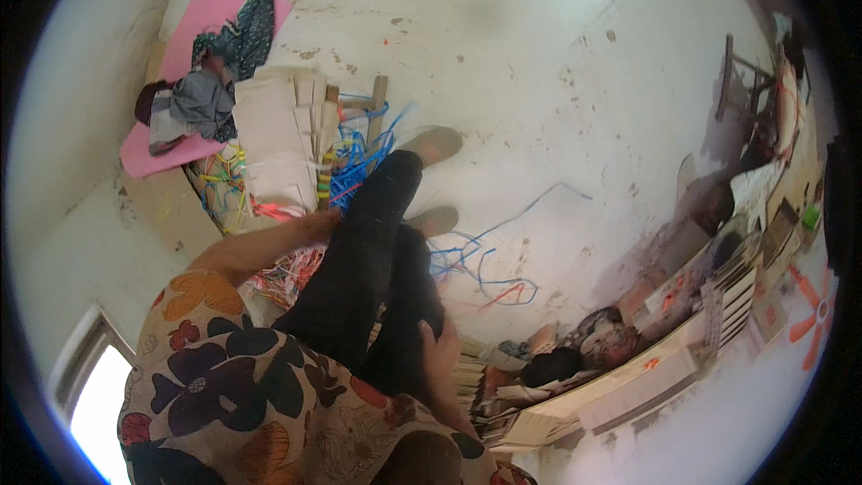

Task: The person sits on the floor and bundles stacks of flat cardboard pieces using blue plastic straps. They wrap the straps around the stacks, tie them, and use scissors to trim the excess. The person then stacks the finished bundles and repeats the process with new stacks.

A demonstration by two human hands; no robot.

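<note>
My left hand point(325, 223) reaches down beside my left leg among tangled plastic straps. Its fingers are hidden behind the dark trousers point(364, 233), so what it holds, if anything, does not show. Close by are blue straps point(352, 181), a bundle of red and white strips point(292, 271) and yellow-green strips point(224, 175). My right hand point(438, 350) rests open on my right leg, with nothing seen in it. Just beyond the left hand stand flat cardboard pieces point(274, 135), a bright orange-red strip point(277, 210) at their lower edge.
Pink sheets point(197, 27) with crumpled grey cloth point(202, 97) lie at the far left. Loose blue straps point(485, 260) trail over the pale floor point(530, 81) past my shoes point(435, 144). Along the right are a dark chair point(750, 85), wooden boards point(646, 368) and an orange fan point(819, 310).
</note>
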